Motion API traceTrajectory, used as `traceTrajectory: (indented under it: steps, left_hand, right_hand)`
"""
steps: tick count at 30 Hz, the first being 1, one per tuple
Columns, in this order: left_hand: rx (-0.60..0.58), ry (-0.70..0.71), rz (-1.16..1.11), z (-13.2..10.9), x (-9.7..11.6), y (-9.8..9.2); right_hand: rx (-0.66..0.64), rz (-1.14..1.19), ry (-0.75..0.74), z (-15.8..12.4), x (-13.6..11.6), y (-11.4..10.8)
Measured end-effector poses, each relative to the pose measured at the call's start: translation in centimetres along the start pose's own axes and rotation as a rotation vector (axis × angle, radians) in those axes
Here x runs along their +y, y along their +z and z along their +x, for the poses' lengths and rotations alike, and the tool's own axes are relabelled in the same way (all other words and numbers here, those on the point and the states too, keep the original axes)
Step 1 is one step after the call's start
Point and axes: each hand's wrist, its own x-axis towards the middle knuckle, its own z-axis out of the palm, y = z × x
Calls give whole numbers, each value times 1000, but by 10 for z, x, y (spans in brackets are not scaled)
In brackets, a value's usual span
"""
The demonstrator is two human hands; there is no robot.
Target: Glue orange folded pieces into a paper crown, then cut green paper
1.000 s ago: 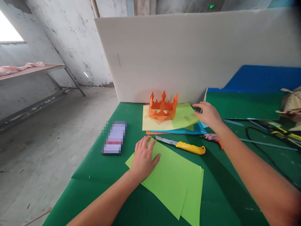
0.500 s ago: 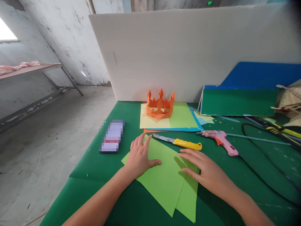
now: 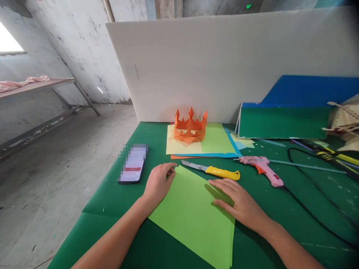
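Several light green paper sheets lie nearly stacked on the table in front of me, turned at an angle. My left hand has its fingers curled in at the upper left corner of the stack, pinching the paper edge. My right hand is at the upper right edge of the sheets, fingers stretched out and thumb apart. Just beyond the paper lies a utility knife with a yellow handle, blade out to the left. Behind it an orange folded-paper crown stands on coloured sheets.
A phone lies to the left, its screen blurred. On the right is a pink glue gun with a black cord. A white board stands at the back, a green box-like piece before it. The green table drops off at left.
The green sheets, fanned out before, now lie almost edge to edge. My left hand has moved left and curled its fingers at the corner; my right hand has shifted slightly left.
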Motion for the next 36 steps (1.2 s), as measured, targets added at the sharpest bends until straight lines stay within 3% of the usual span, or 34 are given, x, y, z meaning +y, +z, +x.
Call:
traceTrajectory:
  steps: [7, 12, 16, 24, 28, 36]
  left_hand:
    - [117, -120, -345, 4, 4, -8]
    - [140, -235, -571, 3, 4, -2]
    - [128, -344, -666, 3, 0, 4]
    - [136, -434, -774, 5, 10, 6]
    - [73, -425, -708, 2, 14, 7]
    - [-104, -217, -601, -16, 48, 12]
  right_hand:
    - [116, 246, 110, -5, 8, 1]
    - [301, 698, 282, -2, 8, 0]
    - [317, 961, 358, 1, 5, -4]
    - [226, 970, 376, 2, -2, -2]
    - [187, 1020, 405, 1, -8, -3]
    - [266, 1051, 329, -3, -12, -2]
